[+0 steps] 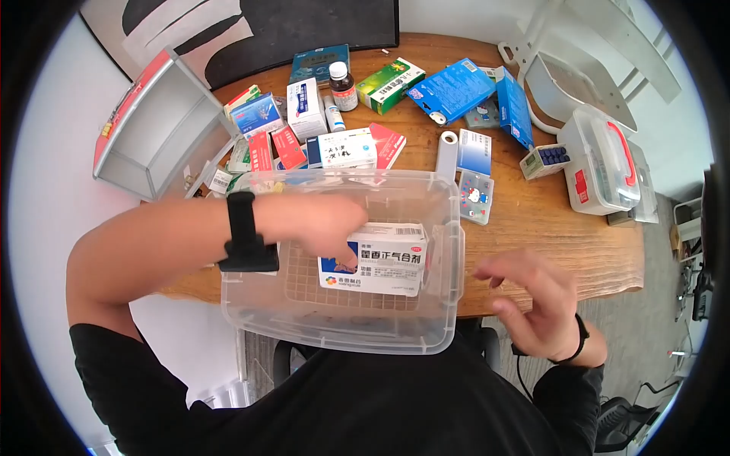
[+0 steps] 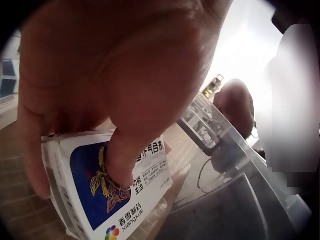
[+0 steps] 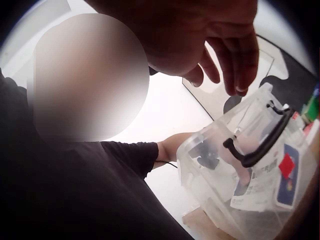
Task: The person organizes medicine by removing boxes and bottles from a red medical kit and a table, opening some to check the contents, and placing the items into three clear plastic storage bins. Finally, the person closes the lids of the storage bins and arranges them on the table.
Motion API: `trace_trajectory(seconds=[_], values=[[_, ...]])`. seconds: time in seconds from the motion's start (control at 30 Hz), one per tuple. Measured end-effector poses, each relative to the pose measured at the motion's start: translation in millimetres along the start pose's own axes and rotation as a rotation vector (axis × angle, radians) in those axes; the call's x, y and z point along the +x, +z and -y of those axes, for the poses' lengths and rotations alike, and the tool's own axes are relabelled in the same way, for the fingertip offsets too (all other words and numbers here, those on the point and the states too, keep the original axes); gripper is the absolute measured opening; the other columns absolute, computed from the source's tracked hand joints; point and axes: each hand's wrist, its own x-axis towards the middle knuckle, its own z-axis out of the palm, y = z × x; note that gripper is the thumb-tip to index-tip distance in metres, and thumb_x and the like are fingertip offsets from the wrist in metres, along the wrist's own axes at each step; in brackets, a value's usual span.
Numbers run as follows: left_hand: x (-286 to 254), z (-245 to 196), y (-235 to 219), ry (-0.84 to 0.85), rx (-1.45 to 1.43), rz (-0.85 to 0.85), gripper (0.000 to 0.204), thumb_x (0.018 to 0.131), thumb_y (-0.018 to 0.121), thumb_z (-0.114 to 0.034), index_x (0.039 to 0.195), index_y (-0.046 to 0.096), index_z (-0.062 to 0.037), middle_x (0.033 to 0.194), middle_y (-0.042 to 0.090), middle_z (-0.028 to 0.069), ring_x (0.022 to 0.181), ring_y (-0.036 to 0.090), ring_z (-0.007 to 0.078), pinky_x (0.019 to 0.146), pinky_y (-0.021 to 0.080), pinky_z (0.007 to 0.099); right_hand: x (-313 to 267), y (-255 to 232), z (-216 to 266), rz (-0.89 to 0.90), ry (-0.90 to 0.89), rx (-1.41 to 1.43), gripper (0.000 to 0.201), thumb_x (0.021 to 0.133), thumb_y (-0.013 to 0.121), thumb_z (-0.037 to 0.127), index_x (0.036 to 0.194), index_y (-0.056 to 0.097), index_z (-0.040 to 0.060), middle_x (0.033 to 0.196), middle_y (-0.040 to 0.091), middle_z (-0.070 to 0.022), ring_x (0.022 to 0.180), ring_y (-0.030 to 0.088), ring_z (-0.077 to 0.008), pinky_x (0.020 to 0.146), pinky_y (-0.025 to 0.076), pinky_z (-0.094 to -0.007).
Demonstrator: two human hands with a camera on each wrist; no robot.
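A clear plastic bin (image 1: 255,315) stands at the near side of the wooden table, in front of the person. My left hand (image 1: 331,224) reaches down into it and grips a white and blue medicine box (image 1: 391,266). In the left wrist view the thumb lies across the front of this medicine box (image 2: 90,185), with fingers at its far side. The right hand (image 1: 544,300) hovers just right of the bin, fingers loosely bent and holding nothing. A black carry handle (image 3: 265,145) shows on the bin in the right wrist view.
Several medicine boxes crowd behind the bin, with a brown bottle (image 1: 343,91) and a green box (image 1: 391,83) among them. Blue boxes (image 1: 454,91) lie farther right. A clear case with a red handle (image 1: 601,163) stands at the right, an open grey-white container (image 1: 171,125) at the left.
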Motion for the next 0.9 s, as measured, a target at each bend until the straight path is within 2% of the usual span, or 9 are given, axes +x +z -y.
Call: trace_trajectory(seconds=[0.03,0.13,0.27,0.4,0.43,0.57,0.63,0.73,0.9], values=[[-3,-3,4,-0.001,0.004,0.005,0.054,0.091,0.087,-0.033,0.121,0.07,0.0092,0.128,0.07,0.0234,0.118,0.07,0.0429,0.101,0.056,0.0498,-7,2,-4,-0.011,-0.024,0.002,0.04,0.09,0.086,0.002,0.128,0.075,-0.0012,0.11,0.077,-0.0183,0.092,0.076,-0.0317,0.078,0.061,-0.0388],[-10,-7,21,-0.01,0.063,-0.272,0.042,0.093,0.085,-0.028,0.105,0.071,0.0095,0.121,0.071,0.0234,0.108,0.073,0.0438,0.096,0.058,0.0492,-19,9,-16,-0.011,-0.078,-0.008,0.043,0.088,0.089,0.007,0.128,0.076,-0.0006,0.108,0.075,-0.0172,0.086,0.074,-0.0298,0.071,0.06,-0.0373],[-15,-12,23,-0.038,0.08,-0.297,0.046,0.091,0.087,-0.033,0.103,0.073,0.0079,0.111,0.073,0.0237,0.102,0.074,0.043,0.093,0.06,0.0483,-26,16,-27,-0.02,-0.088,0.017,0.046,0.087,0.092,0.012,0.128,0.076,-0.0001,0.107,0.075,-0.0156,0.082,0.073,-0.0275,0.068,0.059,-0.0364],[-39,-32,18,-0.027,0.351,-0.256,0.048,0.086,0.09,-0.041,0.089,0.076,0.0042,0.094,0.075,0.0228,0.096,0.076,0.0372,0.081,0.062,0.0474,-26,17,-31,-0.026,-0.128,0.021,0.056,0.084,0.096,0.025,0.13,0.076,0.0012,0.106,0.075,-0.0134,0.079,0.072,-0.0259,0.066,0.057,-0.0352],[-41,-32,20,-0.03,0.458,-0.193,0.048,0.085,0.091,-0.043,0.085,0.076,0.0022,0.088,0.075,0.0215,0.092,0.077,0.0354,0.077,0.063,0.047,-20,14,-25,0.032,-0.145,0.021,0.062,0.082,0.097,0.032,0.132,0.076,0.0027,0.105,0.074,-0.0114,0.078,0.071,-0.0245,0.065,0.057,-0.0342],[-39,-21,33,0.028,0.422,-0.255,0.038,0.084,0.09,-0.036,0.08,0.077,-0.0009,0.08,0.075,0.0185,0.082,0.078,0.0343,0.073,0.063,0.046,-9,18,-17,0.192,-0.213,-0.098,0.075,0.08,0.097,0.048,0.139,0.074,0.008,0.098,0.071,-0.0055,0.075,0.07,-0.0209,0.063,0.056,-0.0317],[-35,-17,36,0.107,0.538,-0.413,0.022,0.083,0.087,-0.024,0.082,0.079,-0.0033,0.075,0.075,0.0162,0.077,0.078,0.0349,0.073,0.063,0.0445,-12,25,-21,0.207,-0.221,-0.129,0.068,0.084,0.094,0.043,0.139,0.073,0.01,0.096,0.066,-0.0048,0.075,0.069,-0.0204,0.062,0.056,-0.032],[-32,-18,35,0.141,0.472,-0.413,0.01,0.081,0.08,-0.013,0.082,0.08,-0.0038,0.077,0.075,0.0167,0.08,0.079,0.0347,0.071,0.063,0.0446,-19,34,-30,0.202,-0.298,-0.225,0.057,0.087,0.092,0.036,0.134,0.074,0.0103,0.098,0.063,-0.0071,0.075,0.068,-0.0212,0.062,0.056,-0.033],[-31,-26,34,0.109,0.481,-0.341,0.007,0.082,0.076,-0.01,0.081,0.079,-0.0034,0.078,0.076,0.0164,0.079,0.079,0.035,0.068,0.063,0.0462,-17,38,-24,0.181,-0.262,-0.238,0.046,0.087,0.092,0.028,0.126,0.073,0.0101,0.099,0.058,-0.0091,0.074,0.066,-0.0214,0.061,0.056,-0.0332]])
